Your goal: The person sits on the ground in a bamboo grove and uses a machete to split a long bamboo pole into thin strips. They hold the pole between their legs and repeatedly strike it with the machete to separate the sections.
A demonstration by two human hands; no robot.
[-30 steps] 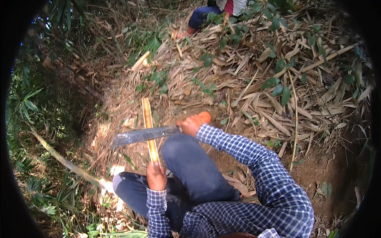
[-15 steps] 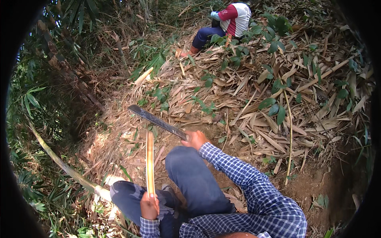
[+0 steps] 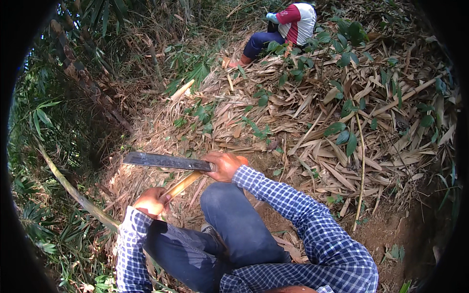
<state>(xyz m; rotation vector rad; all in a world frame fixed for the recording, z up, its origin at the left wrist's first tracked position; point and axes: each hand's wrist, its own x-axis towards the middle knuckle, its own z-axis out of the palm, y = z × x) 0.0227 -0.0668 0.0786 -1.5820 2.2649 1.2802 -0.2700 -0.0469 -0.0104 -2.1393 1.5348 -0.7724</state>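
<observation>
My right hand (image 3: pixel 223 167) is closed round a machete (image 3: pixel 163 160), whose long dark blade points left, nearly level, above my knees. From my left hand (image 3: pixel 152 201), fingers wrapped round it, a pale yellow bamboo strip (image 3: pixel 183 184) slants up to the right. Its far part passes under or against the blade close to my right hand, which hides the contact. An orange end (image 3: pixel 243 160) sticks out beyond my right fist; whether it belongs to the machete or the strip I cannot make out. My bent legs (image 3: pixel 229 210) lie just below both hands.
A person (image 3: pixel 293 27) sits on the slope at the far top. Dry leaves (image 3: pixel 332 166) cover the ground, with green plants (image 3: pixel 347 136) at right. A long bamboo pole (image 3: pixel 73 188) lies at left, a cut piece (image 3: pixel 182 90) farther up, and a thin stick (image 3: pixel 361 171) at right.
My left hand has risen up and left, tilting the strip from near upright to a slant toward the right. The machete has come down and left, its blade now nearly level over the strip.
</observation>
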